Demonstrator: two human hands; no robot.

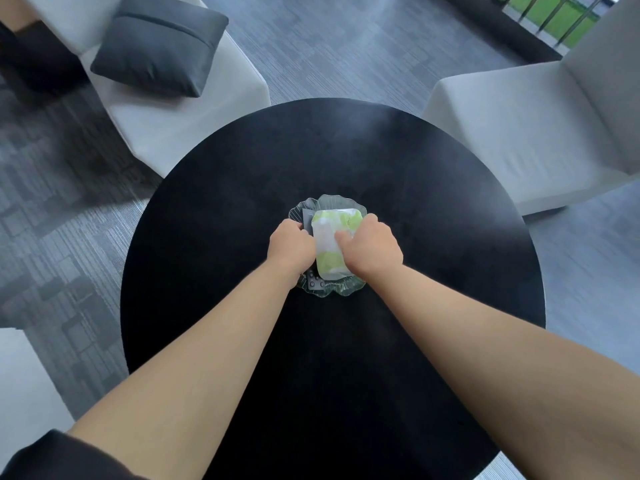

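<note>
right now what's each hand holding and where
Right hand grips the green-white packet by its right edge, thumb on top; left hand grips the dark remote midway.

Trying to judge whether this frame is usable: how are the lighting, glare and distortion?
Head view: soft, even daylight, faint shadows; a pale hazy sheen on the far black table; wide-angle bending curves the white chairs at the edges; the left hand gripping the dark remote, the right hand gripping the green-and-white pack, look sharp.

Head camera looks steeply down, seemingly near the table [311, 161].
</note>
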